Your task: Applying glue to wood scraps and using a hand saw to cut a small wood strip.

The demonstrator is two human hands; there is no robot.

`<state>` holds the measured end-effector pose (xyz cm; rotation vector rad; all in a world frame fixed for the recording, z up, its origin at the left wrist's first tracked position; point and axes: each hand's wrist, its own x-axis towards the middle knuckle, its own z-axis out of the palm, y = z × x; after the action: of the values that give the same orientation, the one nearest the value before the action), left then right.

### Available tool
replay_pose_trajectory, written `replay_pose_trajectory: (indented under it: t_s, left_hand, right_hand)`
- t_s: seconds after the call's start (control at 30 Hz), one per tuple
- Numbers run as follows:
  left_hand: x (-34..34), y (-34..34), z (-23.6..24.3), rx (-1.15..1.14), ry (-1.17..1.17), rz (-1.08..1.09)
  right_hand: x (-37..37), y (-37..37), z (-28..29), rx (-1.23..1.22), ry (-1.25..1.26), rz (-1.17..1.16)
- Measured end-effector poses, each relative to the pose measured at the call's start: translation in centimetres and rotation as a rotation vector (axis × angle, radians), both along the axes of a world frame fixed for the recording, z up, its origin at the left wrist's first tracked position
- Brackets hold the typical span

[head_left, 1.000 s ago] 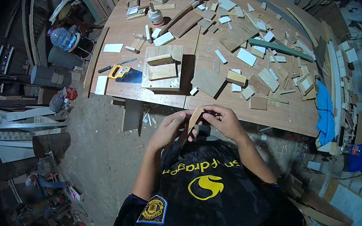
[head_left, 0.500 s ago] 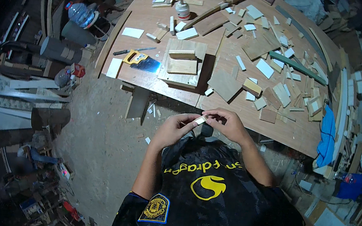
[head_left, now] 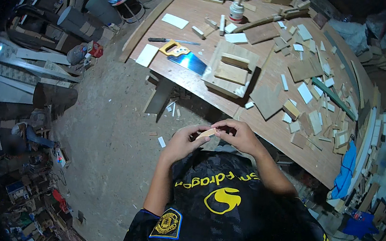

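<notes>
Holding a small strip of wood [head_left: 207, 133] between both hands, we have it close to our chest, above the dirt floor [head_left: 104, 158] and just short of the workbench [head_left: 267, 128] edge. Our left hand [head_left: 183, 143] pinches one end with narrow fingers; our right hand [head_left: 238, 135] curls around the other end. We judge the piece is in mid-handling, not yet set down among the offcuts [head_left: 309, 92] spread across the bench. An open wooden box [head_left: 230, 68] sits beside the yellow-handled saw [head_left: 183, 57], with two flat boards resting in it.
</notes>
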<state>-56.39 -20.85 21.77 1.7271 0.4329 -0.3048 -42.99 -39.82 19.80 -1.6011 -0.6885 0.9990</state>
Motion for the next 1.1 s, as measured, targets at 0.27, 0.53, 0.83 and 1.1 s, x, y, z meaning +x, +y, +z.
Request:
replay_pose_trajectory:
  t_s: [0.27,0.53,0.83,1.1]
  left_hand:
    - [-4.9,10.5,-1.0,0.183,-0.145,-0.027]
    - [-12.2,24.1,-2.7,0.287,-0.178,0.116]
    - [-16.3,33.7,-4.4,0.163,-0.068,0.342]
    - [-12.7,35.5,-4.2,0.123,-0.028,0.37]
  right_hand:
    - [-4.6,11.3,-0.9,0.013,-0.041,0.001]
    - [-10.2,24.9,-2.5,0.008,-0.091,0.057]
    - [-8.1,32.8,-6.7,-0.122,-0.325,0.065]
    - [4.5,43.0,-13.6,-0.669,-0.759,0.116]
